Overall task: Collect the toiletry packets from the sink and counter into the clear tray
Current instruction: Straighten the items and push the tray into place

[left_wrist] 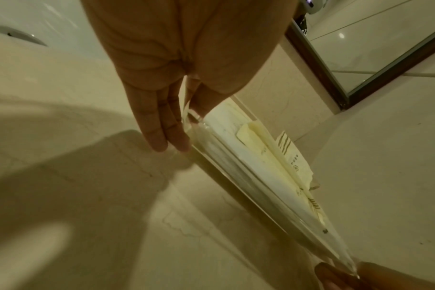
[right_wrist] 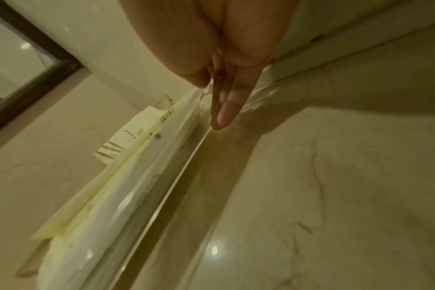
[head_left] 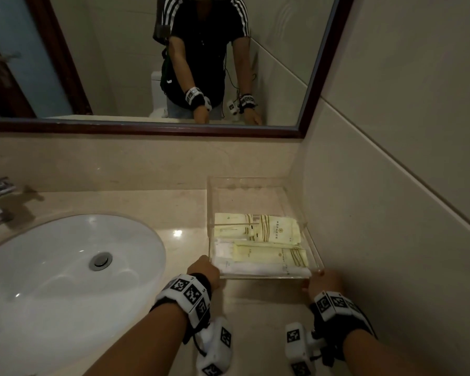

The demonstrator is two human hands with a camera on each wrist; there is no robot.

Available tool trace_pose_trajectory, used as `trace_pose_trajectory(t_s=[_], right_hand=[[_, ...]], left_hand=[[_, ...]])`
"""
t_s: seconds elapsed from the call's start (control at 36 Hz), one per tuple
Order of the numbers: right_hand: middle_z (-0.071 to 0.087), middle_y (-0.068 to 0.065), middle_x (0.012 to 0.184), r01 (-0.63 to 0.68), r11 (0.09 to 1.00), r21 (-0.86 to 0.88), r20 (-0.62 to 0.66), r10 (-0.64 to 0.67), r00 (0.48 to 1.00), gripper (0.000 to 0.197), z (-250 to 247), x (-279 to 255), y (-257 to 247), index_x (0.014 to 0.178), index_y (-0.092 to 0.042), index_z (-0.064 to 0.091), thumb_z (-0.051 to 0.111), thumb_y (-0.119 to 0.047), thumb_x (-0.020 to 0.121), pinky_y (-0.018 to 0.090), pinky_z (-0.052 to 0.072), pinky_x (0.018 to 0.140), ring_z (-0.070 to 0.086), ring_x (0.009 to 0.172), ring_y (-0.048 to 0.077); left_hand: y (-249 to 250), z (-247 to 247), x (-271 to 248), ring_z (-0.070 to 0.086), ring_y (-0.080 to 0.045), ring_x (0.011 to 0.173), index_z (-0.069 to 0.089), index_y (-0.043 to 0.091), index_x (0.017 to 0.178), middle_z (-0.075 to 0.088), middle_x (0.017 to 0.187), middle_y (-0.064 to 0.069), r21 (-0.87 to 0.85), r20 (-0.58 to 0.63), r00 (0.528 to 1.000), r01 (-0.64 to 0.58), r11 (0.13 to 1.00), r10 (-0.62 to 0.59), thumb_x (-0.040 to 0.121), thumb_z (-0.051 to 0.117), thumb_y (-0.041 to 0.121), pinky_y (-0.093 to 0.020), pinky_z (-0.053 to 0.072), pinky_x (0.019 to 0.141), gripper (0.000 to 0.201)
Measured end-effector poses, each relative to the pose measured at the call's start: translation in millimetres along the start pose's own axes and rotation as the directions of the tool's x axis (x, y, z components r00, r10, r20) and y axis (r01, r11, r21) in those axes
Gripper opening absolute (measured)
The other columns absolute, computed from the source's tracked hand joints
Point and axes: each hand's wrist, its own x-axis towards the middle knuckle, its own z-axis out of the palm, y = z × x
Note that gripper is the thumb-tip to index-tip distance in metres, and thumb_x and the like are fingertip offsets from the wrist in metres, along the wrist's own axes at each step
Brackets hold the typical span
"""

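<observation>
The clear tray [head_left: 314, 246] sits on the beige worktop [head_left: 179, 210] in the corner, to the right of the white sink [head_left: 65, 256] and close to the wall. It looks like rigid acrylic: thin, hard walls, smooth and probably slippery, likely to scratch or crack if knocked against the stone. Inside lie the toiletry packets [head_left: 269, 240], pale yellow and white sachets lying flat and overlapping, filling the near half; the far half is bare. They look light and soft, so the loaded tray should weigh little, yet the packets could slide if it tips. No packet shows in the basin or on the visible worktop, so the collecting appears done.

The left hand [head_left: 204, 270] is at the tray's near left corner. In the left wrist view its fingers [left_wrist: 162, 125] run straight down the outside of the wall while the thumb [left_wrist: 206, 98] lies on the inner side, so the grip is a light pinch over the rim. The right hand [head_left: 324, 283] mirrors this at the near right corner: fingers [right_wrist: 226, 106] straight along the outer wall, thumb [right_wrist: 196, 76] at the rim.

Both grips hold only the near edge, so the tray and its contents extend away from the hands toward the mirror [head_left: 147, 63]. The two near corners seem the sound place to hold, and keeping it level or sliding it would be safest.
</observation>
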Motion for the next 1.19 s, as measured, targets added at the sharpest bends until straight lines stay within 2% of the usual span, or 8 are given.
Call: trace_pose_trajectory(t_s=[0.08,0.22,0.36,0.5,0.61,0.72,1.03,1.19], right_hand=[[0.066,0.023,0.107,-0.008,0.988,0.153,0.001,0.008,1.0,0.028,6.4,0.7,-0.8,0.112,0.006,0.061,0.046,-0.009,0.095,0.04,0.054,0.085,0.064,0.092,0.034],[0.062,0.015,0.118,0.009,0.999,0.04,-0.001,-0.009,1.0,0.028,11.2,-1.5,4.5,0.118,-0.007,0.06,0.043,-0.01,0.097,0.024,0.043,0.077,0.059,0.097,0.028],[0.062,0.023,0.112,0.007,0.996,0.093,-0.065,-0.001,0.998,0.035,8.9,-12.7,-4.8,0.118,-0.002,0.055,0.034,-0.023,0.098,0.037,0.049,0.08,0.061,0.1,0.038],[0.065,0.012,0.097,0.206,0.951,-0.229,-0.13,-0.24,0.962,0.035,-11.4,-37.2,-27.0,0.124,-0.015,0.03,0.039,-0.034,0.096,0.034,0.047,0.074,0.062,0.082,0.029],[0.056,0.003,0.125,0.46,0.763,-0.454,-0.062,-0.542,0.838,0.041,-15.4,-31.7,-52.4,0.13,-0.023,0.041,0.05,-0.029,0.09,0.035,0.045,0.094,0.055,0.112,0.023],[0.024,-0.003,0.154,0.579,0.621,-0.528,0.146,-0.606,0.782,0.056,1.9,-19.0,-62.5,0.145,-0.027,0.027,0.043,-0.038,0.093,0.038,0.028,0.113,0.029,0.138,0.019],[-0.001,-0.01,0.16,0.598,0.639,-0.484,0.357,-0.48,0.801,0.059,23.6,-12.3,-70.6,0.15,-0.033,0.015,0.032,-0.051,0.096,0.042,0.015,0.12,0.006,0.148,0.018],[-0.006,-0.009,0.16,0.581,0.652,-0.487,0.398,-0.426,0.812,0.062,24.7,-5.2,-79.7,0.151,-0.033,0.012,0.032,-0.053,0.095,0.041,0.009,0.122,0.001,0.149,0.019]], left_hand=[[1.7,1.1,5.6,0.055,-0.033,0.118,0.046,0.0,0.127,0.053,0.13,-0.018,-0.021,0.025,1.0,0.005,1.0,-0.005,0.092,0.049,0.005,-0.035,0.049,0.1,0.036],[2.4,2.0,12.5,0.054,-0.034,0.117,0.044,0.001,0.128,0.053,0.129,-0.019,-0.029,0.017,1.0,0.018,0.999,-0.017,0.093,0.045,0.007,-0.037,0.05,0.097,0.035],[4.2,1.0,11.2,0.055,-0.033,0.116,0.04,0.002,0.127,0.054,0.128,-0.018,0.036,0.009,1.0,0.006,0.999,-0.006,0.096,0.04,0.008,-0.035,0.049,0.093,0.032],[3.9,-1.2,9.5,0.054,-0.033,0.117,0.039,0.003,0.129,0.052,0.129,-0.018,0.027,0.015,1.0,-0.011,1.0,0.011,0.097,0.037,0.011,-0.035,0.047,0.095,0.033],[2.5,1.6,10.9,0.055,-0.035,0.115,0.038,0.003,0.129,0.053,0.127,-0.02,-0.023,0.038,0.999,0.002,1.0,-0.001,0.096,0.039,0.011,-0.037,0.049,0.095,0.034],[-0.7,5.9,12.1,0.055,-0.037,0.115,0.036,0.004,0.128,0.052,0.126,-0.021,-0.042,0.078,0.997,0.02,0.999,-0.017,0.094,0.039,0.01,-0.043,0.051,0.097,0.034],[-4.1,10.4,19.0,0.057,-0.038,0.117,0.032,0.006,0.134,0.05,0.13,-0.021,-0.114,0.151,0.987,0.065,0.991,-0.047,0.093,0.042,0.011,-0.047,0.05,0.099,0.042],[-3.4,10.0,15.0,0.063,-0.038,0.1,0.038,0.009,0.123,0.049,0.118,-0.018,-0.323,0.179,0.98,0.142,0.936,-0.086,0.092,0.042,0.001,-0.035,0.055,0.05,0.032]])
